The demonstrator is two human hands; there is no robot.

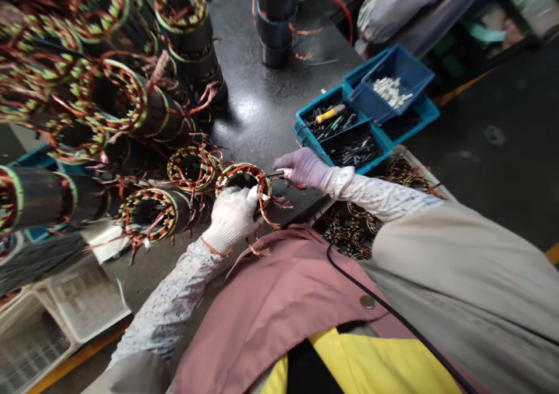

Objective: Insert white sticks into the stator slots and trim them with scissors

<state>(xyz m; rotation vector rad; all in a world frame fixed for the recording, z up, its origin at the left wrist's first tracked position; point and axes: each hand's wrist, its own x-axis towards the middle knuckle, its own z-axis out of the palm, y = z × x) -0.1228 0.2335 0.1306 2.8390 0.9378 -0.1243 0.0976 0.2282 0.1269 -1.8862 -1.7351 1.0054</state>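
Observation:
My left hand, in a white knit glove, is closed at the near rim of a motor stator. Its fingertips press at the copper wires, and the glove hides part of the opening. In a purple glove, my right hand is closed on a thin black tube that points left at the stator's rim. Whether the tube touches a wire I cannot tell. Loose copper wire ends hang from the stator's near side.
Stacked stators crowd the left side of the black table. Blue bins hold black sleeves, a yellow-handled tool and white pieces. A crate of stators stands below my right arm. A co-worker's sleeve is at the upper right.

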